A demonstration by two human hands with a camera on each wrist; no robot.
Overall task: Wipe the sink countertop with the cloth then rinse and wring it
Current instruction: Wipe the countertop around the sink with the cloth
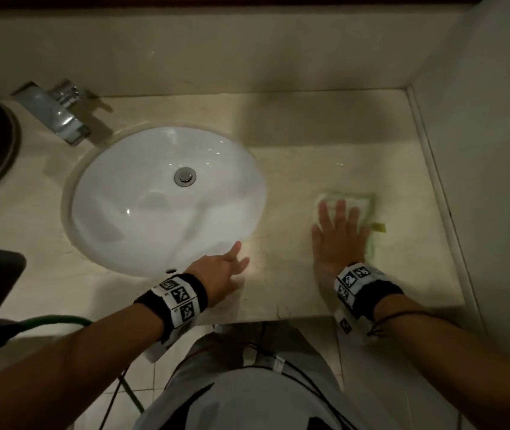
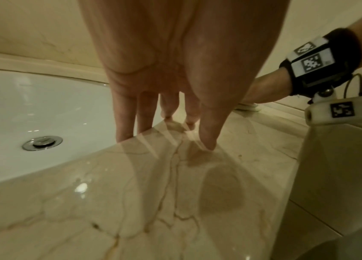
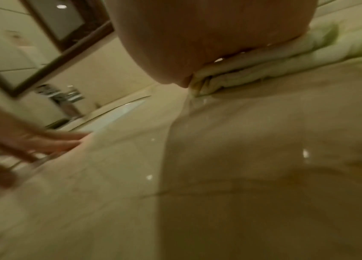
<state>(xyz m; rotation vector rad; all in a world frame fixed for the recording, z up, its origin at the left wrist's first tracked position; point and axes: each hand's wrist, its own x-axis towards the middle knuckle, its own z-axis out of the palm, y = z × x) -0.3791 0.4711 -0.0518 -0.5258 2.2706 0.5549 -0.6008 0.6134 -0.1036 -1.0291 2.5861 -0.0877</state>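
1. The right hand (image 1: 339, 240) lies flat on the cloth (image 1: 362, 201), fingers (image 1: 340, 209) straight and spread, palm pressing down; nothing is gripped.
2. The cloth, pale with a green edge and folded into layers, sits on the tabletop (image 1: 294, 169) to the right of the sink (image 1: 142, 231), well apart from its rim and nearer the right wall (image 1: 480, 150).
3. The left hand (image 1: 221, 271) rests on the tabletop at the sink's near right edge, fingers (image 2: 209, 133) extended and loosely apart, their tips touching the stone, holding nothing.
4. The tabletop shines wet near both hands in the wrist views.
5. A chrome faucet (image 1: 61, 111) stands at the far left of the sink; the drain plug (image 1: 185, 176) sits in the bowl.
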